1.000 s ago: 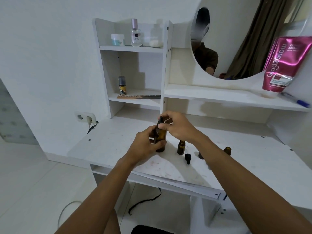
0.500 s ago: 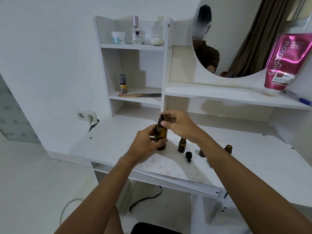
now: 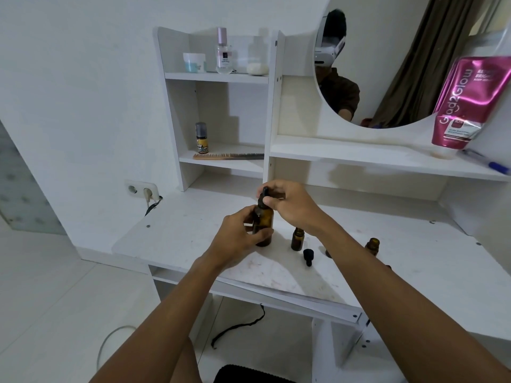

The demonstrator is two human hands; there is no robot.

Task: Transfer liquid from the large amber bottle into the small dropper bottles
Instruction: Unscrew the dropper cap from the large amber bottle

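White vanity desk [image 3: 177, 239], scuffed and stained, sits under a round mirror [image 3: 387, 78] and open shelves, and your work is all at its front edge. Your left hand [image 3: 237, 239] wraps the body of the large amber bottle [image 3: 264, 225], fingers curled around the glass with the thumb across its front, holding it upright on or just above the desk; I cannot tell which. Your right hand [image 3: 290, 205] pinches the black dropper cap [image 3: 264, 194] at the bottle's neck between thumb and fingertips, which looks like unscrewing or drawing out the dropper. Just to the right stands 1 small dropper bottle [image 3: 297, 239], uncapped, with a loose black cap [image 3: 308, 255] lying near it on the desk. A 2nd small bottle [image 3: 372, 244] stands open beyond your right forearm, and something dark between the 2 is mostly hidden by that arm. The main risk is your right forearm: it passes close over the open small bottles, so a sweep while lifting the dropper could tip them. Twisting the cap hard could also jerk the big bottle and slop liquid out.
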